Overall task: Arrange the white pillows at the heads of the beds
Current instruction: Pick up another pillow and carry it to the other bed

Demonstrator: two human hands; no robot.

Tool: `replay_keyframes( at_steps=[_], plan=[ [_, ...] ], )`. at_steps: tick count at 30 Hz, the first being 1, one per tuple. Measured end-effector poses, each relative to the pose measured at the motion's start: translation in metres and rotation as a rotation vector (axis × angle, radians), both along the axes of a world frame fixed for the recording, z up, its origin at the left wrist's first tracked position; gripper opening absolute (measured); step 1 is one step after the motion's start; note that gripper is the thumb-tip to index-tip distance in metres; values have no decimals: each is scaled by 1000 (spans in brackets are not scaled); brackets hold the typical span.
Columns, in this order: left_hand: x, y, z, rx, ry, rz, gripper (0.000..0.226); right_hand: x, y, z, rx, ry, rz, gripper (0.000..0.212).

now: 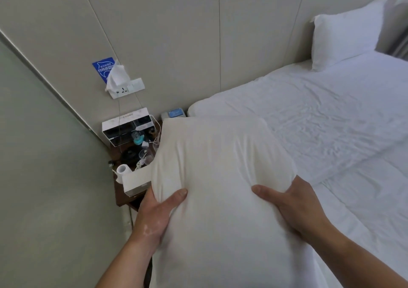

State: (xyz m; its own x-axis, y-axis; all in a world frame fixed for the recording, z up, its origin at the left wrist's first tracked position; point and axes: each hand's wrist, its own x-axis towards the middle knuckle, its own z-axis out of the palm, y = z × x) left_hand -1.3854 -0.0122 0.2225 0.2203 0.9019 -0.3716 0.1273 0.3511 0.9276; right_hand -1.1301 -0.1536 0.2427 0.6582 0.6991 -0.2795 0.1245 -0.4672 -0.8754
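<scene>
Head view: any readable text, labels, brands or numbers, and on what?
Nothing can be quoted with confidence.
Blue sign on the wall: white characters and a logo, blurred and partly hidden by a white tissue.
White box on the nightstand: a small row of marks along its top edge, too small to read.
Small blue-faced device beside the bed: no legible text.
Pillows and sheets: none.

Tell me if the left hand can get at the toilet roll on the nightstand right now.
Probably not: the left hand is gripping the held pillow, as is the right hand. The roll sits uncovered nearby, but the grip must release first.
</scene>
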Motion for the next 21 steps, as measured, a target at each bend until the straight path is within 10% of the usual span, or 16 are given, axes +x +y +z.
replay_keyframes(
  at_steps=[21],
  plan=[
    [180, 216, -12, -78, -17, -432, 58, 106, 128, -9, 18, 42, -426, 34]
  ],
)
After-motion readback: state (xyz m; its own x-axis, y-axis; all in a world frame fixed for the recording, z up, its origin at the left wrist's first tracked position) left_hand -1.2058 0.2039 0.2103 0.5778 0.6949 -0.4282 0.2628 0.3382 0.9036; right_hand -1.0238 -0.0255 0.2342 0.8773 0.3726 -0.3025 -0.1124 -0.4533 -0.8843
